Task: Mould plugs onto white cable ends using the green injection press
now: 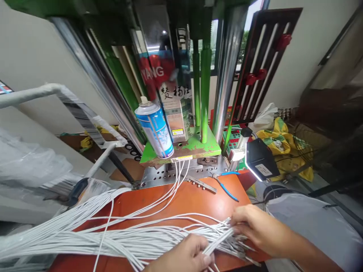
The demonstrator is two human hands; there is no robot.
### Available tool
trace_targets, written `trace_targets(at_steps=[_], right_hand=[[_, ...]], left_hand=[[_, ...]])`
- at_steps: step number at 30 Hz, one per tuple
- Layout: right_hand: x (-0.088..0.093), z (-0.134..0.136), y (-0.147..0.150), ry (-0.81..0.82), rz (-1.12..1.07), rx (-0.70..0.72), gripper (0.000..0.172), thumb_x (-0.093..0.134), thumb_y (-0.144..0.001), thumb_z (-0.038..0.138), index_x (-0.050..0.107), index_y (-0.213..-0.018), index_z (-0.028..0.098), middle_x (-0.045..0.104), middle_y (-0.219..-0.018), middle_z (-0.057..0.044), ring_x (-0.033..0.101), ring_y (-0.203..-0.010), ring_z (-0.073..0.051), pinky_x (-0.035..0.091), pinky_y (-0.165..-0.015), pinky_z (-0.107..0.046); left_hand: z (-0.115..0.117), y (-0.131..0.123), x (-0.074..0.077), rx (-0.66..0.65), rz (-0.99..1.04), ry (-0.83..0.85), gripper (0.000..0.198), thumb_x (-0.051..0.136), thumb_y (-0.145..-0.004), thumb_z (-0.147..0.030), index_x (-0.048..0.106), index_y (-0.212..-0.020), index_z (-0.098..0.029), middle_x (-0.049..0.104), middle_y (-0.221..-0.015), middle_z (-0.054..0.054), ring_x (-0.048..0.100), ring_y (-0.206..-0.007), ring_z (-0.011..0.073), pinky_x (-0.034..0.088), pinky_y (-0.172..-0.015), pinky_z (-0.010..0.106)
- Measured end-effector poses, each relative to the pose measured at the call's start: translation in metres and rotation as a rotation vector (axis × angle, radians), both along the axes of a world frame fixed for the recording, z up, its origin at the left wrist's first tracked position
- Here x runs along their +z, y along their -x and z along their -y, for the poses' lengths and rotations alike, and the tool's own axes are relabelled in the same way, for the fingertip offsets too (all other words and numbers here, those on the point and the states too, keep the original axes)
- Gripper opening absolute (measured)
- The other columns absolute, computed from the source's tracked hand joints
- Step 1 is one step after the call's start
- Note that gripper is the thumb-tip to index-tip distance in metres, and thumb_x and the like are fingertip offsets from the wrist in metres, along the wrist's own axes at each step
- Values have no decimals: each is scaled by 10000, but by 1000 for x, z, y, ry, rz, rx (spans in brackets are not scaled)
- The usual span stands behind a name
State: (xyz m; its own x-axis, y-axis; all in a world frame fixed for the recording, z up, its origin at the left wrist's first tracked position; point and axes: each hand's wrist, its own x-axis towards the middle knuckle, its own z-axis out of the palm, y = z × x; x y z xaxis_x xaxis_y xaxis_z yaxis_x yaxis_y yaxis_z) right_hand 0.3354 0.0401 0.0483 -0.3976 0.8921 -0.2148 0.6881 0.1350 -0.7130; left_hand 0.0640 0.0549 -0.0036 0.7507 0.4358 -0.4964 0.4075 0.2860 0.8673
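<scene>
A thick bundle of white cables (93, 238) lies across an orange-brown worktable (195, 200), running from the lower left to the front middle. My left hand (184, 257) is closed round several cable ends at the bottom edge. My right hand (255, 226) pinches the cable tips just to the right of it, fingers curled on them. A few white cables (178, 177) run up from the bundle into the base of a green press machine (195, 145).
A blue and white spray can (154, 128) stands tilted on the green machine base. Blue-handled pliers (225, 187) and a metal strip (201, 184) lie on the table's far side. A black lamp (259, 160) sits at right, yellow bags (286, 147) behind it, a white bag (320, 223) at lower right.
</scene>
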Motion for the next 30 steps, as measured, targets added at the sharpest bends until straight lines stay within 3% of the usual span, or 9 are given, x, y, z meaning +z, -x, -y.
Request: trace_targets(at_steps=[3,6,8,10,12,14,16,20,30], right_hand=[[-8,-18,18,128,-242,-69,159,636,-936,269,760,-1010,203,761,-963,-37,699,-899,-201,525,-820,-286],[-26,-39,37,71,-433,-242,441,564,-1032,474,654,-1368,203,704,-1313,-108,675,-1171,-249,553,-968,-363],[-43,-52,47,-8,-483,-267,500,406,-1107,522,615,-1425,198,673,-1373,-126,643,-1251,-254,541,-1029,-396],[-62,-63,53,-181,-418,-345,453,350,-1133,436,632,-1367,171,690,-1303,-139,655,-1198,-258,544,-1017,-407],[-80,-69,57,-397,-185,-456,324,430,-1102,312,654,-1275,154,689,-1225,-147,645,-1126,-287,534,-978,-438],[-94,-70,59,-497,91,-442,180,529,-1042,216,684,-1119,165,685,-1119,-132,624,-1043,-310,514,-893,-440],[-103,-69,58,-512,232,-384,129,557,-1017,169,662,-942,181,672,-987,-99,613,-933,-288,476,-791,-393],[-110,-66,50,-548,224,-400,114,541,-1028,192,598,-929,192,662,-896,-62,611,-775,-229,394,-673,-351],[-116,-63,57,-602,107,-329,149,448,-1051,200,511,-918,225,634,-845,-40,581,-729,-211,369,-643,-349]], left_hand=[[-4,-19,-12,41,230,240,555,665,-922,-684,639,-1039,-143,603,-730,17,495,-579,90,344,-553,199],[-18,-38,-6,243,265,335,591,697,-885,-710,598,-1024,-145,576,-669,-8,433,-447,72,293,-428,197],[-38,-44,2,379,231,310,560,711,-886,-695,552,-973,-165,515,-637,-49,329,-418,42,223,-398,182],[-64,-42,4,452,208,194,552,704,-894,-694,527,-953,-174,423,-602,-91,215,-438,27,151,-403,169],[-87,-35,-2,484,160,71,552,675,-908,-703,533,-992,-176,353,-584,-118,154,-453,30,110,-409,163],[-104,-26,-16,500,86,-35,567,661,-904,-715,554,-1008,-168,381,-586,-113,205,-436,28,136,-399,155],[-110,-20,-32,501,47,-92,569,673,-892,-711,567,-970,-158,497,-636,-70,366,-433,36,254,-396,153],[-108,-17,-48,473,47,-77,558,674,-891,-711,539,-873,-170,618,-673,-8,581,-458,106,444,-432,213],[-105,-25,-37,414,-42,-91,492,649,-902,-653,567,-848,-170,646,-623,18,534,-398,98,346,-383,191]])
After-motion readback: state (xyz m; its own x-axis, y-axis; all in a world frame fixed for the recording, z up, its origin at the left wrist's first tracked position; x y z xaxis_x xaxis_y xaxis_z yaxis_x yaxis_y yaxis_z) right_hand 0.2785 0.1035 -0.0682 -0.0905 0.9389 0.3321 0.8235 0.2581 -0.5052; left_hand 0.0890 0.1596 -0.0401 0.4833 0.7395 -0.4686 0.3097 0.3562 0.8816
